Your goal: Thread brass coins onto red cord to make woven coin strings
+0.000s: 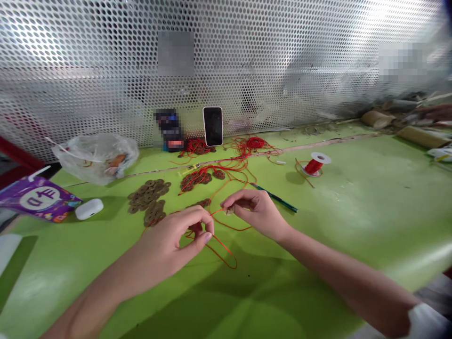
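Near the middle of the green table, my left hand (190, 238) pinches a thin red cord (226, 248), whose loop hangs below the fingers. To its right, my right hand (256, 211) holds a round coin (229, 210) between thumb and fingers. The cord runs from my left fingertips to that coin. Behind my left hand lies a pile of brown holed coins (148, 195). Farther back, more coins (196, 180) lie under a bundle of red cords (229, 165). Part of another small coin group is hidden behind my left hand.
A dark green pen-like tool (278, 198) and a red thread spool (314, 165) lie to the right. Two phones stand by the perforated metal screen (247, 61). At left are a plastic bag (99, 155), a purple drink pouch (38, 197) and a white case (89, 209).
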`<action>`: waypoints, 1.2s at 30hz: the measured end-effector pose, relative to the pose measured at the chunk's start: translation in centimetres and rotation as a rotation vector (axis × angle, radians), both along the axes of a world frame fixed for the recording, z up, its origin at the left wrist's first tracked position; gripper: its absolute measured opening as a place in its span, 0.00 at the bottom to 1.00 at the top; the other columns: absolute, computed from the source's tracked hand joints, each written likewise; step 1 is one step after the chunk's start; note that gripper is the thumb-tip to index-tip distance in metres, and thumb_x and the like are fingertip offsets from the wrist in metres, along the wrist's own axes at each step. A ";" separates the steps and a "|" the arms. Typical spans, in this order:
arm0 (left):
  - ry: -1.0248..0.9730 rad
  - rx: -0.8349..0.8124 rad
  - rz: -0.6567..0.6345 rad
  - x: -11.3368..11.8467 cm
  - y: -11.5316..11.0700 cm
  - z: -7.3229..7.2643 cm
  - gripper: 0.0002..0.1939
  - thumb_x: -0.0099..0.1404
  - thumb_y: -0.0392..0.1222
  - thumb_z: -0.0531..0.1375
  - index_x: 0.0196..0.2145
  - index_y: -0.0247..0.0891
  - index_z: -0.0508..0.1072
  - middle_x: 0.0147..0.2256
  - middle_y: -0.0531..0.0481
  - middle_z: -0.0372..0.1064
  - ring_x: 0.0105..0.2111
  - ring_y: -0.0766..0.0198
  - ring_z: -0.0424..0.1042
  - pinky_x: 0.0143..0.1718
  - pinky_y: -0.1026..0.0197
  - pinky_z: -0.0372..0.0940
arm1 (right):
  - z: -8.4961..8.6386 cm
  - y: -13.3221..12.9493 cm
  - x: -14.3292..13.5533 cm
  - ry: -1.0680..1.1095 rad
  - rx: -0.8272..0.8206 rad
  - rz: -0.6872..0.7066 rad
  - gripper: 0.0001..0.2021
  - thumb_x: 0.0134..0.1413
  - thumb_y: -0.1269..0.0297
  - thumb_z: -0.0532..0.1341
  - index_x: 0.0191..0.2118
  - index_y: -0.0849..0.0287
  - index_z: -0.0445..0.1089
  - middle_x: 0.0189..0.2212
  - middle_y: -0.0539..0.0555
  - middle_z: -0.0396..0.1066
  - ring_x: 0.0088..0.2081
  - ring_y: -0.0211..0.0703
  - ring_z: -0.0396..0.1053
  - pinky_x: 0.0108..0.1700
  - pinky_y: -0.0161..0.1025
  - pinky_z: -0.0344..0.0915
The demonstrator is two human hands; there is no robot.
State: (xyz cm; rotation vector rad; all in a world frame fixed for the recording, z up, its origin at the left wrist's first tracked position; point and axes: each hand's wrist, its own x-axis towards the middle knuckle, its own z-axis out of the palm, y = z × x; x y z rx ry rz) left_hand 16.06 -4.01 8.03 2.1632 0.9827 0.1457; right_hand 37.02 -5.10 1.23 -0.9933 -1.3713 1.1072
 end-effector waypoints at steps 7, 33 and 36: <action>0.036 0.014 -0.007 0.3 -0.2 -0.8 0.05 0.68 0.44 0.52 0.35 0.45 0.65 0.33 0.59 0.66 0.34 0.65 0.67 0.37 0.63 0.58 | 0.2 -0.1 -0.1 -0.017 -0.044 0.070 0.05 0.49 0.71 0.59 0.31 0.60 0.73 0.31 0.52 0.75 0.33 0.37 0.74 0.40 0.35 0.71; -0.417 -0.293 0.139 1.3 0.3 -2.1 0.06 0.64 0.45 0.57 0.31 0.42 0.69 0.31 0.56 0.62 0.30 0.67 0.62 0.29 0.68 0.58 | 1.0 -0.6 -0.3 -0.100 0.057 0.037 0.05 0.57 0.70 0.56 0.39 0.58 0.65 0.29 0.47 0.63 0.22 0.30 0.56 0.24 0.31 0.54; -0.460 -0.212 0.167 0.5 0.8 -1.1 0.07 0.63 0.45 0.58 0.29 0.41 0.69 0.32 0.55 0.64 0.32 0.67 0.65 0.32 0.68 0.60 | 0.8 0.6 1.1 -0.122 0.084 -0.067 0.04 0.57 0.66 0.57 0.38 0.58 0.65 0.30 0.48 0.64 0.22 0.30 0.55 0.23 0.31 0.54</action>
